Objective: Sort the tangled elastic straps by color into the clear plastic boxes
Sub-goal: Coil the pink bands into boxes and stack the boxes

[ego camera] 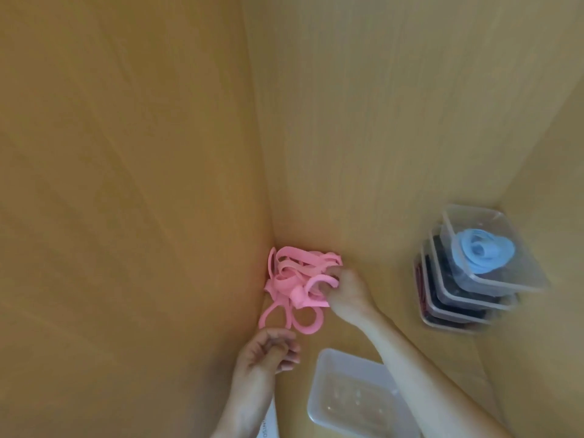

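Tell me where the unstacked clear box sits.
In the head view, the unstacked clear box lies at bottom centre, right of the left hand and partly under the right forearm, nearer than the pink straps.

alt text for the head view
A right hand grips a tangle of pink straps in a wooden corner; the left hand curls just below. An open clear box lies nearby, a stack of filled boxes to the right.

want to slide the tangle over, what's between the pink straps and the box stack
Head view: only the right hand, gripping the right edge of the pink straps. Past it, bare wooden surface runs up to the box stack.
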### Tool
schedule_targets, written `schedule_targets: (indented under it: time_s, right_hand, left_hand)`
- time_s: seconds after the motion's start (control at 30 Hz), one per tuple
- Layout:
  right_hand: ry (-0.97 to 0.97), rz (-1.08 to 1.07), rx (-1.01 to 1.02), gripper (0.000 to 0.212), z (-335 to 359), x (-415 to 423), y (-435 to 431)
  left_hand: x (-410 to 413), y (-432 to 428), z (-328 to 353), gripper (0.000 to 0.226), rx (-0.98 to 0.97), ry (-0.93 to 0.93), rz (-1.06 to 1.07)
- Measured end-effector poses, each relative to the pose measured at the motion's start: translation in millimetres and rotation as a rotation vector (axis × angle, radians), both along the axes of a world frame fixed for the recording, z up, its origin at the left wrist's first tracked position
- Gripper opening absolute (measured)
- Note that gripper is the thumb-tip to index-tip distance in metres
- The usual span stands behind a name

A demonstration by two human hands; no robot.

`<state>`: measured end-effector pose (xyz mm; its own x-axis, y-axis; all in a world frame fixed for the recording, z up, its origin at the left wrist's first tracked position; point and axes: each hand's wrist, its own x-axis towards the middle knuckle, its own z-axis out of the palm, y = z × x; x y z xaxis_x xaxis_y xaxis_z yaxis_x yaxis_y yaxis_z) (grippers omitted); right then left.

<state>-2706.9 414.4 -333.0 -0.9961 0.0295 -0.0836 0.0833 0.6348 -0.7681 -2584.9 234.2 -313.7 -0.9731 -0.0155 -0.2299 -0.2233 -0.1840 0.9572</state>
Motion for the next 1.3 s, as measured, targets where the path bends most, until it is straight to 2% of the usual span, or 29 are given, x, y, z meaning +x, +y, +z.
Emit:
schedule_targets:
  time_s: [0.1, 0.2, 0.4, 0.67, 0.8, 0.93, 1.0, 1.1, 1.2, 1.3]
  right_hand:
    - [0.044, -0.065, -0.217, 0.035, 30.8, 4.6, 16.2]
    - [0.053, -0.134, -0.261, 0.018, 53.4, 10.1, 36.1]
    - [0.181, -0.190, -0.455, 0.026, 92.6, 32.6, 64.7]
    - [0.236, -0.248, -0.678, 0.027, 146.2, 43.2, 91.3]
    - [0.295, -0.234, -0.828, 0.031, 174.3, 45.4, 98.0]
    - [0.268, -0.179, -0.948, 0.031, 195.4, 49.5, 102.2]
    - [0.268, -0.182, -0.963, 0.030, 198.5, 50.8, 104.6]
    - [0.268, -0.226, -0.874, 0.024, 198.0, 53.1, 110.6]
    - [0.251, -0.224, -0.868, 0.020, 194.0, 59.6, 118.2]
    - [0.267, -0.169, -0.930, 0.015, 193.1, 65.9, 122.7]
  left_hand:
    - [-11.0, 6.7, -0.8, 0.014, -0.033, 0.039, -0.005]
    - [-33.1, 16.2, 1.6, 0.029, -0.052, 0.058, 0.027]
    - [-77.2, 34.3, 11.0, 0.024, -0.050, 0.090, 0.131]
    - [-122.6, 49.7, 8.6, 0.028, -0.208, 0.170, 0.131]
    - [-150.4, 57.8, -3.4, 0.026, -0.484, 0.179, 0.041]
    - [-168.1, 64.5, -19.1, 0.027, -0.822, 0.173, -0.188]
    - [-173.2, 67.2, -24.7, 0.023, -1.067, 0.237, -0.295]
    - [-181.6, 69.8, -32.4, 0.023, -1.403, 0.358, -0.412]
    - [-189.2, 75.7, -42.3, 0.023, -1.552, 0.366, -0.464]
    - [-195.2, 81.9, -49.0, 0.025, -1.602, 0.315, -0.451]
